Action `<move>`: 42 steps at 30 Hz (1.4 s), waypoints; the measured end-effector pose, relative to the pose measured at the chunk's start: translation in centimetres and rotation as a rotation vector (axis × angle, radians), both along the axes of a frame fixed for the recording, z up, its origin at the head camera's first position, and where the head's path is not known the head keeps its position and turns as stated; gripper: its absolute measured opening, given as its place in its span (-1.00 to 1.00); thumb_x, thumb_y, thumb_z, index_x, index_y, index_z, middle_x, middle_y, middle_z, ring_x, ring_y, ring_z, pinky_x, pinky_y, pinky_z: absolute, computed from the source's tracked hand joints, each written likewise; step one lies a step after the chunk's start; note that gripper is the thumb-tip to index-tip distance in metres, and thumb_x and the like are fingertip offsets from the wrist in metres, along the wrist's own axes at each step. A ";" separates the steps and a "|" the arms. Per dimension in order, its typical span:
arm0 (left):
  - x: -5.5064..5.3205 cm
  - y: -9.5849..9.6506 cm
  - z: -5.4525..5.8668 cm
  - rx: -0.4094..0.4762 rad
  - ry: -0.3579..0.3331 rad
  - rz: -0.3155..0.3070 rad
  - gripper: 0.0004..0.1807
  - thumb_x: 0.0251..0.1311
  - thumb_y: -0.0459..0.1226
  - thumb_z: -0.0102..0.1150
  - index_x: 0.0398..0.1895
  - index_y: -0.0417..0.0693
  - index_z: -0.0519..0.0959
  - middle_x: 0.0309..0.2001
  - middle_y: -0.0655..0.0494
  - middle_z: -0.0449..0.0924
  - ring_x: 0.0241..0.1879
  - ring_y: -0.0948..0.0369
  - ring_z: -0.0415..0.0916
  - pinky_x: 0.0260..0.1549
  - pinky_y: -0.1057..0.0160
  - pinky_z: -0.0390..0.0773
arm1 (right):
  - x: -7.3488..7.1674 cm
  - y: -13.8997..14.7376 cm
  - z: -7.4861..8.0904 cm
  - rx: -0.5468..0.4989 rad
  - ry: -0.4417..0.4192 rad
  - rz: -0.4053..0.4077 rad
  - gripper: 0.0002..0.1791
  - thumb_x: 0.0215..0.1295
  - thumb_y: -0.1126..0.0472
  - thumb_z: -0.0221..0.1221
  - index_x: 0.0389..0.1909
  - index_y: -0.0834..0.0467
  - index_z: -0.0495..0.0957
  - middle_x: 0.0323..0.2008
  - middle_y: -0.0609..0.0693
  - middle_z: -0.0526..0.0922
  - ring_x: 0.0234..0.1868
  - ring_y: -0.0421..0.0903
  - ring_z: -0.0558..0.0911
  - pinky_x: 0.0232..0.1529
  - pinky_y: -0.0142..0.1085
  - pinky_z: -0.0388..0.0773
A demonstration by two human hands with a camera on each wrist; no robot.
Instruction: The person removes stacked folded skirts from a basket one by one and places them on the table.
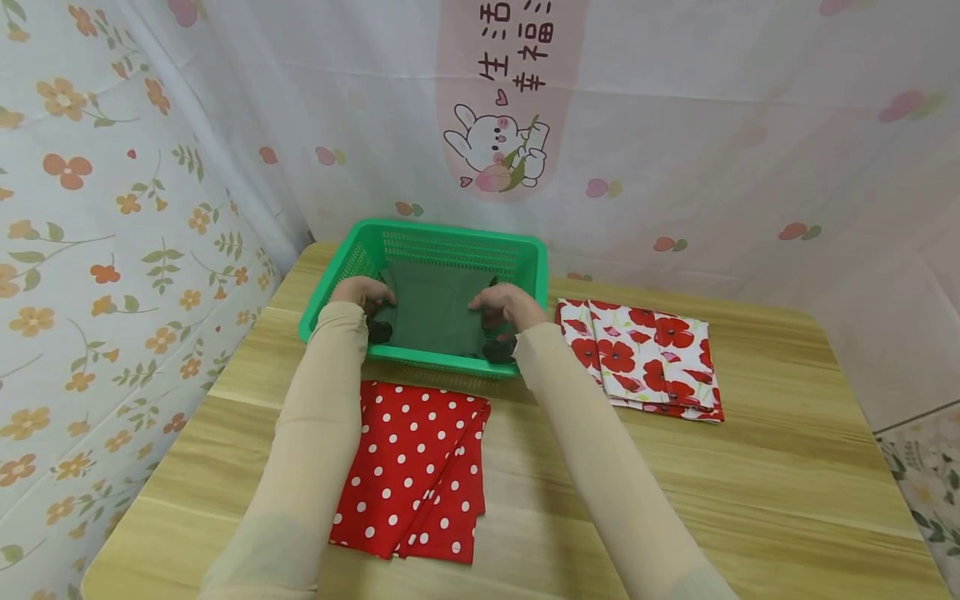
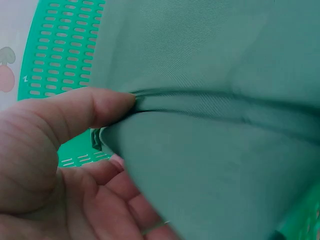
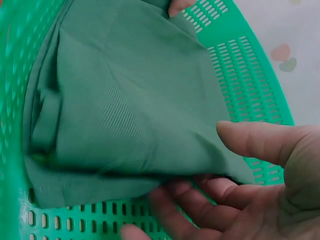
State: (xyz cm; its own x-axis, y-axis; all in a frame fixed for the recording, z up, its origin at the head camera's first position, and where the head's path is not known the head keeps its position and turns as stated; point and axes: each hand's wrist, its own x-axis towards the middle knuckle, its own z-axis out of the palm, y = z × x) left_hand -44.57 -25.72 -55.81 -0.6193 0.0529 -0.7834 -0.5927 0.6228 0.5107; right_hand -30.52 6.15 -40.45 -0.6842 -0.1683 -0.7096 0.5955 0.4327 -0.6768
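A folded dark green cloth [image 1: 438, 308] lies inside a green plastic basket [image 1: 457, 232] with slotted walls. At the cloth's left side, my left hand [image 1: 363, 292] pinches its folded layers, thumb [image 2: 112, 105] on top and the other fingers underneath. On the opposite side is my right hand [image 1: 513, 303]. Its thumb [image 3: 250, 139] is spread apart from the other fingers, which touch the lower edge of the cloth in the right wrist view. Part of those fingertips is hidden under the fabric.
A red cloth with white dots [image 1: 420, 458] lies folded in front of the basket, partly behind the left forearm. Right of the basket lies a folded poppy-print cloth [image 1: 648, 358]. Printed curtains [image 1: 675, 150] hang behind and left of the wooden table [image 1: 750, 492].
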 end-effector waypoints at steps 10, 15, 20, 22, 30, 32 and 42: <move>1.6 0.9 2.5 0.098 -0.092 -0.059 -0.10 0.19 0.01 0.10 0.38 -0.39 0.00 0.33 -0.29 0.15 0.23 -0.12 0.23 0.10 0.00 0.36 | -0.6 -0.9 0.1 -0.075 -0.005 -0.053 -0.61 0.33 0.28 0.05 0.16 0.26 0.35 0.14 0.21 0.40 0.13 0.10 0.42 -0.15 -0.11 0.45; 3.6 1.6 5.8 0.163 -0.124 -0.037 -0.11 0.14 -0.03 0.10 0.37 -0.40 -0.01 0.32 -0.28 0.14 0.20 -0.09 0.22 0.13 0.02 0.31 | -0.4 -0.8 0.5 -0.082 0.054 -0.077 -0.46 0.30 0.33 0.06 0.30 0.29 0.21 0.26 0.24 0.29 0.24 0.14 0.33 0.04 -0.06 0.44; 8.5 4.2 12.7 0.154 -0.020 0.052 -0.31 0.10 -0.12 0.09 0.21 -0.35 0.16 -0.04 -0.12 0.38 -0.13 0.04 0.39 -0.06 0.13 0.43 | -0.6 -0.3 0.5 -0.062 0.117 -0.078 -0.48 0.29 0.29 0.06 0.26 0.31 0.24 -0.19 0.14 0.49 -0.22 0.00 0.48 0.04 -0.03 0.47; 11.0 5.2 16.2 0.150 0.020 0.068 -0.45 0.14 -0.14 0.05 0.07 -0.35 0.23 -0.25 -0.03 0.42 -0.32 0.12 0.42 -0.22 0.21 0.47 | -0.6 0.0 0.6 -0.067 0.139 -0.086 -0.59 0.28 0.28 0.06 0.12 0.31 0.32 -0.58 -0.01 0.38 -0.54 -0.10 0.34 0.02 -0.03 0.48; 12.7 5.5 18.1 0.115 0.136 0.087 -0.26 0.20 -0.10 -0.02 0.28 -0.34 -0.04 -0.08 -0.02 0.22 -0.30 0.19 0.30 -0.32 0.31 0.40 | -0.1 1.0 1.6 -0.199 0.202 -0.139 -0.68 0.23 0.34 0.04 -0.61 0.06 0.15 -0.76 -0.12 0.10 -0.65 -0.16 0.11 -0.37 -0.19 0.33; 12.8 5.4 18.2 0.126 0.143 0.081 -0.26 0.21 -0.10 -0.02 0.29 -0.35 -0.03 -0.08 -0.02 0.25 -0.32 0.21 0.33 -0.32 0.32 0.42 | 0.1 1.2 1.8 -0.224 0.224 -0.144 -0.66 0.23 0.34 0.04 -0.59 0.07 0.08 -0.75 -0.12 0.10 -0.63 -0.16 0.11 -0.36 -0.18 0.27; 14.7 5.9 19.3 0.290 0.222 0.191 -0.51 0.21 -0.14 0.00 0.07 -0.22 0.13 -0.26 0.03 0.39 -0.46 0.23 0.47 -0.38 0.25 0.53 | 1.9 1.9 3.1 -0.315 0.402 -0.156 -0.87 0.22 0.37 0.02 -0.30 0.16 0.26 -0.51 -0.02 0.27 -0.52 -0.14 0.25 -0.38 -0.27 0.40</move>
